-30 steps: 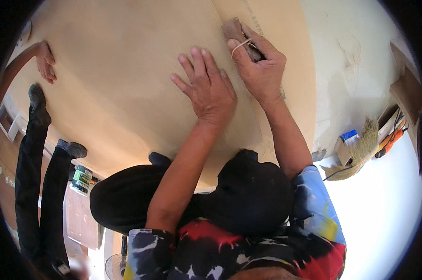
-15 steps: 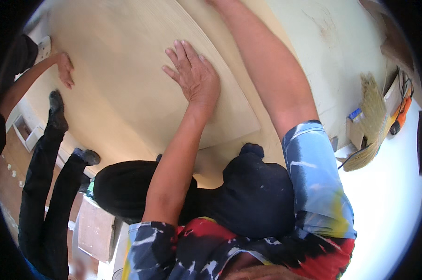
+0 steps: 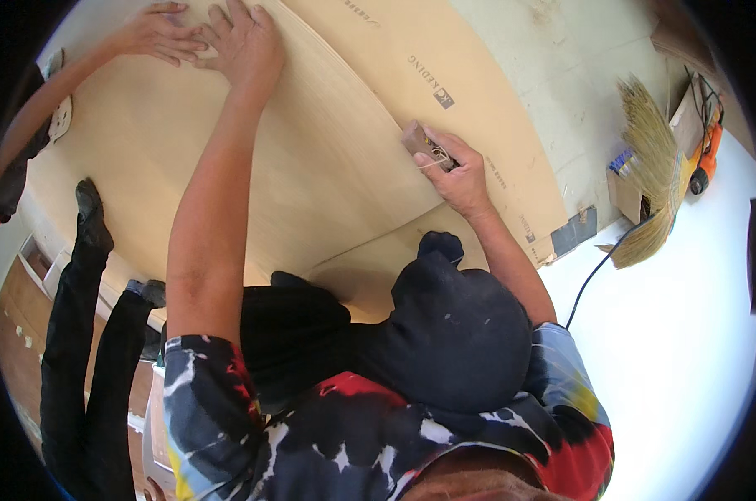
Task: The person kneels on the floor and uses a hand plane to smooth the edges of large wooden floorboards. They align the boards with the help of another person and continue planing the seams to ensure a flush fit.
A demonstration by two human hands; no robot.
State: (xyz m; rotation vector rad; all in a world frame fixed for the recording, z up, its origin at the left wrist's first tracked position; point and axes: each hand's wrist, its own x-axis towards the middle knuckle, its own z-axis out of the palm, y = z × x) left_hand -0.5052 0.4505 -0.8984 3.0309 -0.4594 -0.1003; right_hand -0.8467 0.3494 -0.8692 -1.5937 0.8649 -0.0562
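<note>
Left arm: extended fully forward, elbow straight. Left hand [image 3: 243, 43]: palm down, fingers spread and pressed flat. Right arm: bent at the elbow, forearm angled forward and inward. Right hand [image 3: 455, 171]: knuckles up, fingers curled closed in a grip.
</note>
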